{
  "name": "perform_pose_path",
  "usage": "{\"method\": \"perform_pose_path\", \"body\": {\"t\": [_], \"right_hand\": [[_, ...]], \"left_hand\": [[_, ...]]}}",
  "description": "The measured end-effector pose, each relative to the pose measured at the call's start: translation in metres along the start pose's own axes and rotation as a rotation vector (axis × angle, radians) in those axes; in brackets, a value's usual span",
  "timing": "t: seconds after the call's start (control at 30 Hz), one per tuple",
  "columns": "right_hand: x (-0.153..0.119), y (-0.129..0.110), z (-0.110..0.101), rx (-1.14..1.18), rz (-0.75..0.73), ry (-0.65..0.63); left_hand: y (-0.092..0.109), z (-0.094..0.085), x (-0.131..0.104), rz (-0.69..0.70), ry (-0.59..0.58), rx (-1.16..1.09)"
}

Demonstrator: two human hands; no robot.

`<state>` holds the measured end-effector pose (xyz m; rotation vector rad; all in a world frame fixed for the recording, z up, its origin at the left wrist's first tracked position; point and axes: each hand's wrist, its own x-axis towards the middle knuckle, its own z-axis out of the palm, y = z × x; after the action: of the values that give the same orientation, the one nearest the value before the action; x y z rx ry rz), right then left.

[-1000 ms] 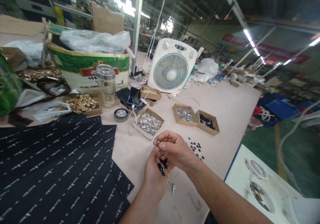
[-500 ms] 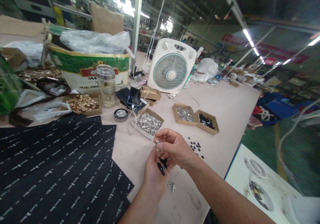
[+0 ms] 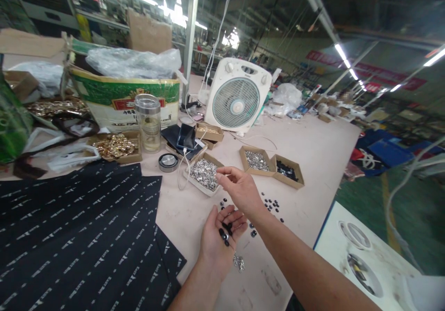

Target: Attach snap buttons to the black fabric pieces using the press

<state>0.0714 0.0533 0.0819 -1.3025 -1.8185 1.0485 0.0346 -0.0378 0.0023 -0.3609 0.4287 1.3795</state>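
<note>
My left hand (image 3: 217, 241) is palm up with its fingers loosely curled, and several black buttons (image 3: 225, 233) lie in it. Above and beyond it, my right hand (image 3: 239, 187) has thumb and fingertips pinched at the right edge of a box of silver metal pieces (image 3: 204, 174); whatever is between the fingertips is too small to make out. Black round pieces (image 3: 271, 204) are scattered on the table to the right of my right hand. A small pile of silver pieces (image 3: 239, 262) rests beside my left wrist.
Behind stand two joined boxes, one of silver pieces (image 3: 256, 160), one of black pieces (image 3: 287, 169), and a white fan (image 3: 237, 98). Black printed fabric (image 3: 76, 237) covers the left side. A glass jar (image 3: 149, 125), its lid (image 3: 168, 161) and a phone (image 3: 186, 136) are nearby.
My right hand has moved up and away from my left palm to the box of silver pieces. My left hand stays low, and black pieces on the table between the hands now show.
</note>
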Motion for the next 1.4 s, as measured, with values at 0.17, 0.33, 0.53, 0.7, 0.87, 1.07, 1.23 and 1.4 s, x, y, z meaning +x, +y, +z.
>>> {"method": "perform_pose_path", "body": {"t": [0.17,0.33,0.53,0.7,0.87,1.07,1.23,1.4], "right_hand": [[-0.026,0.002,-0.014,-0.104,-0.112,0.055],[-0.08,0.016,-0.028,-0.267,-0.199,-0.134],[-0.116,0.042,-0.026,-0.354,-0.151,-0.196],[-0.118,0.049,-0.015,-0.504,-0.136,-0.197],[-0.117,0.047,-0.008,-0.632,-0.136,-0.205],[-0.115,0.041,-0.004,-0.702,-0.152,-0.244],[-0.114,0.047,-0.005,-0.528,-0.188,-0.204],[-0.109,0.049,-0.004,-0.441,-0.188,-0.202]], "left_hand": [[0.001,-0.002,0.002,0.02,-0.042,-0.023],[0.005,0.0,0.001,0.024,-0.021,-0.019],[0.005,0.003,-0.004,0.001,-0.019,0.073],[0.003,0.004,-0.008,0.013,-0.011,0.145],[0.003,0.004,-0.007,0.037,0.002,0.171],[0.002,0.002,-0.005,0.04,0.028,0.164],[0.001,0.002,-0.005,0.044,0.026,0.168],[0.0,0.002,-0.005,0.055,0.041,0.175]]}}
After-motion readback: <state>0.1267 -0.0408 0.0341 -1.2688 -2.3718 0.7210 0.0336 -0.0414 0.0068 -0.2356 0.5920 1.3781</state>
